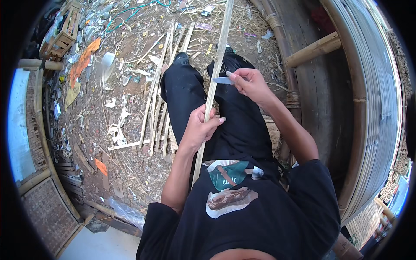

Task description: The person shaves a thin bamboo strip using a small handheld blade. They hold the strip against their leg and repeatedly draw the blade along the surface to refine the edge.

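A long, pale bamboo strip (223,37) runs from beside my waist up between my knees and out past the top of the view. My left hand (202,125) is closed around its lower part, the thumb pointing right. Higher up, my right hand (250,84) pinches a small knife with a grey blade (223,80). The blade points left, and its tip meets the edge of the strip or lies just beside it. How much of the knife's handle sits inside my fingers is hidden.
Several cut bamboo strips (154,93) lie on the littered ground left of my legs. A bamboo bench or frame (314,50) stands close on the right. A wooden crate (63,37) is at the far left, and woven panels (47,208) line the left side.
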{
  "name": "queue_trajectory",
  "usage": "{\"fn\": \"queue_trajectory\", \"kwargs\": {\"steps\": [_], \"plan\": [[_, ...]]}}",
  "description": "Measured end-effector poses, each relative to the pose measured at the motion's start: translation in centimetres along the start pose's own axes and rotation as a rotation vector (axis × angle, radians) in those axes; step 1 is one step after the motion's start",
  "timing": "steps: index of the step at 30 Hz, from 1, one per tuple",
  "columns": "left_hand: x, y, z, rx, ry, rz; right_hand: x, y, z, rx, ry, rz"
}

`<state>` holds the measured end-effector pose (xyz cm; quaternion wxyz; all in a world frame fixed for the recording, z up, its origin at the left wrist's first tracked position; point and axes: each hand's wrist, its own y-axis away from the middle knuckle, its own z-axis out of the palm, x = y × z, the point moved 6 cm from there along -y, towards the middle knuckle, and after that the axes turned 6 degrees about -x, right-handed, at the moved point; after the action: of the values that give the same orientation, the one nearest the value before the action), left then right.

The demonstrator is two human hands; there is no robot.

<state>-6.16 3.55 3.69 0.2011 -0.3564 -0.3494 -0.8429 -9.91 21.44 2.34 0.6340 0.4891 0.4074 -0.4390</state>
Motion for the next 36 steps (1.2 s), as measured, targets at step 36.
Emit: {"fn": "queue_trajectory", "kwargs": {"steps": [36], "plan": [[-1.5,0.4,0.9,-0.08,0.119,-0.097,-2.4,2.1,1.8,0.105,0.747,-0.491]]}}
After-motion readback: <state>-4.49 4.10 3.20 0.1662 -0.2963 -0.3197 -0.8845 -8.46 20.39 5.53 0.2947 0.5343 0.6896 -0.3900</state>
